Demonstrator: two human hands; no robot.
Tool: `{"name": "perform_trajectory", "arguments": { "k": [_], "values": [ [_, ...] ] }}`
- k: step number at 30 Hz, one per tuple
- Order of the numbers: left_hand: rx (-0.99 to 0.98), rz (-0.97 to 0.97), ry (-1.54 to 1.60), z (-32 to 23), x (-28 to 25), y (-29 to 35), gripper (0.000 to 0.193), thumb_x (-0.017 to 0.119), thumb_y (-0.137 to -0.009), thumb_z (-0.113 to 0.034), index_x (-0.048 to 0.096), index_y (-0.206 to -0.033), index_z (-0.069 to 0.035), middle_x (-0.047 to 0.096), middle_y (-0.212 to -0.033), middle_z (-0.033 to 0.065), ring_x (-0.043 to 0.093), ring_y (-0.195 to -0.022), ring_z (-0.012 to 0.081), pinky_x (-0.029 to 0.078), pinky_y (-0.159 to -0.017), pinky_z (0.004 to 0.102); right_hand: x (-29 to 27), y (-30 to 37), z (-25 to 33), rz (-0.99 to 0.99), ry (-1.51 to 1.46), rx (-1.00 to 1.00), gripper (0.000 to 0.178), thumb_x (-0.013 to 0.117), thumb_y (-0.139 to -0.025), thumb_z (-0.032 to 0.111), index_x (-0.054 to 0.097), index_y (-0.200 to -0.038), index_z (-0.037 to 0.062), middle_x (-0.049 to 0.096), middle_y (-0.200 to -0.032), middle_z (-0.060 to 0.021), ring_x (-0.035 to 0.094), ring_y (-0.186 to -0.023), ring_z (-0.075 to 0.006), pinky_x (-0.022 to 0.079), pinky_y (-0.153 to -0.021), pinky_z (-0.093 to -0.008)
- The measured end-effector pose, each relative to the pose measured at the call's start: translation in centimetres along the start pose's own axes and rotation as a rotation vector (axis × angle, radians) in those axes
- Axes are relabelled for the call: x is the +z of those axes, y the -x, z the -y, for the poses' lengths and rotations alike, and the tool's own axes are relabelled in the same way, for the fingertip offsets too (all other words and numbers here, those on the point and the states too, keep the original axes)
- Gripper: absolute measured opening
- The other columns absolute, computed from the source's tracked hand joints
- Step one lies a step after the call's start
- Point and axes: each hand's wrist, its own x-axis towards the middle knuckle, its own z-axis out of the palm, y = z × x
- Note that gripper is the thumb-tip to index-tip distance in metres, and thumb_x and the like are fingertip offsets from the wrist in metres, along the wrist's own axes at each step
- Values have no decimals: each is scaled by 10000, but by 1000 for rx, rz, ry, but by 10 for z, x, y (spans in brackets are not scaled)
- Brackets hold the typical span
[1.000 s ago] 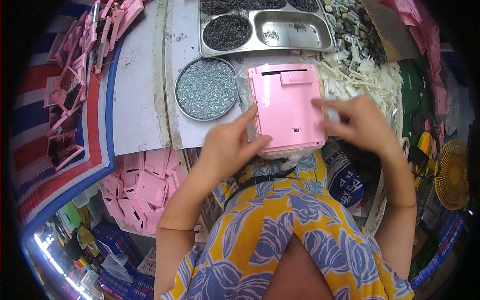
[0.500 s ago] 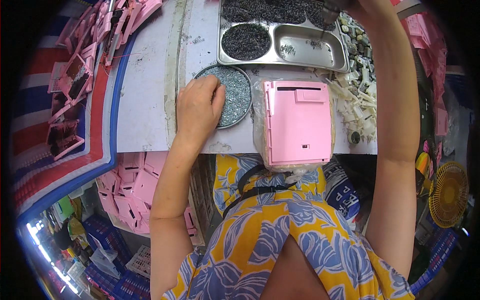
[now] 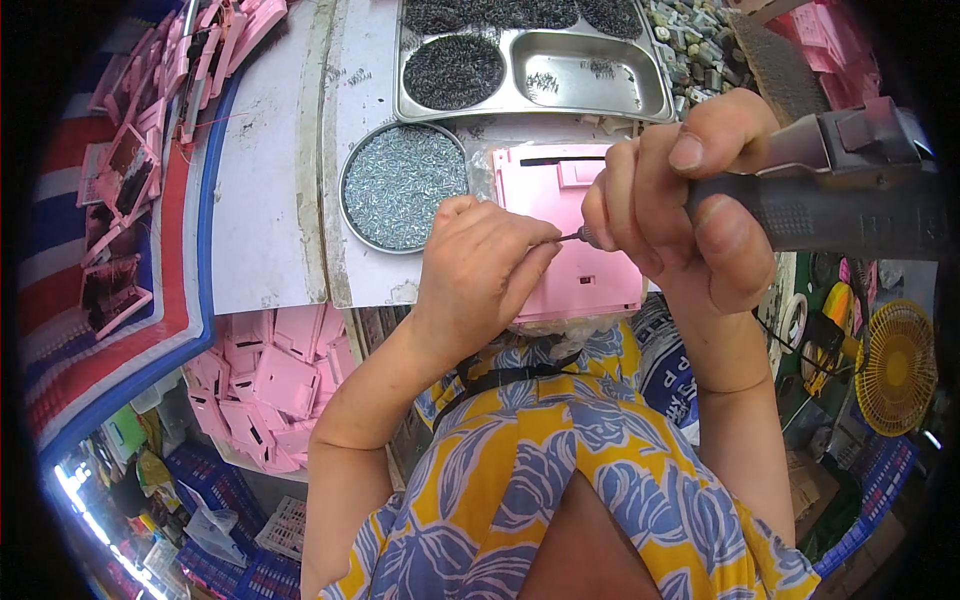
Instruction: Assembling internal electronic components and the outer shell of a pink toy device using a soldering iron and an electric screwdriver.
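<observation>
My right hand [image 3: 690,195] is wrapped round a dark grey electric screwdriver [image 3: 830,210], tilted sideways so its thin bit points left. At the tip of that bit, the thumb and fingers of my left hand [image 3: 480,265] are pinched together; whatever they hold is too small to make out. Below both hands lies a flat pink plastic panel [image 3: 595,290] with a slot and a small square hole, resting on a plastic-wrapped pad. A round dish [image 3: 345,200] full of small silvery screws [image 3: 400,185] stands to the left of the panel.
Behind the panel sits a metal compartment tray [image 3: 508,72] with small black springs [image 3: 452,72]. Small metal-and-white parts [image 3: 690,50] are heaped to its right. Pink parts [image 3: 130,170] lie on striped cloth at left; more pink panels [image 3: 285,380] fill a container below. A yellow fan [image 3: 895,368] stands right.
My left hand has left the screw dish and moved right, over the panel. My right hand has brought the screwdriver down from the tray to meet it. The view has shifted slightly.
</observation>
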Motion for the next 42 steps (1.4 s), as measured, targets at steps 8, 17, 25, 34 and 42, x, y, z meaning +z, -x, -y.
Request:
{"name": "perform_trajectory", "arguments": {
  "k": [8,17,25,34,42],
  "values": [
    [-13,-44,-149,6,-2,10,188,810,-770,-157,698,-909,-100,649,-816,18,597,-785,217,370,-857,400,22,-12,-8,-29,108,-38,323,670,-982,329,496,-1154,117,426,-604,30,419,-511,-103,417,-528,-286],
    [-279,55,-565,68,-40,11,126,770,-813,-194,705,-890,-117,631,-974,43,562,-1020,255,340,-911,462,-7,8,9,-92,-54,-76,268,611,-942,103,485,-1166,26,517,-638,-37,453,-491,-110,447,-523,-313],
    [-252,11,-351,64,-31,-2,228,695,-909,-194,606,-818,-4,580,-784,151,571,-743,343,441,-678,426,-9,87,42,-192,50,19,320,662,-919,113,445,-1144,46,542,-697,-50,495,-588,-123,477,-602,-327],
    [-5,278,101,-17,20,-3,162,790,-768,-43,644,-837,-44,634,-815,73,599,-760,271,463,-683,367,-1,102,35,-221,185,90,267,725,-910,169,502,-1023,75,520,-655,-33,518,-561,-153,482,-572,-319],
    [232,198,28,-24,40,3,212,804,-765,-106,686,-941,-89,674,-892,25,614,-772,215,430,-738,369,-23,99,38,60,302,133,209,715,-872,58,575,-1023,19,576,-689,-63,608,-639,-198,499,-573,-339]
  ]
}}
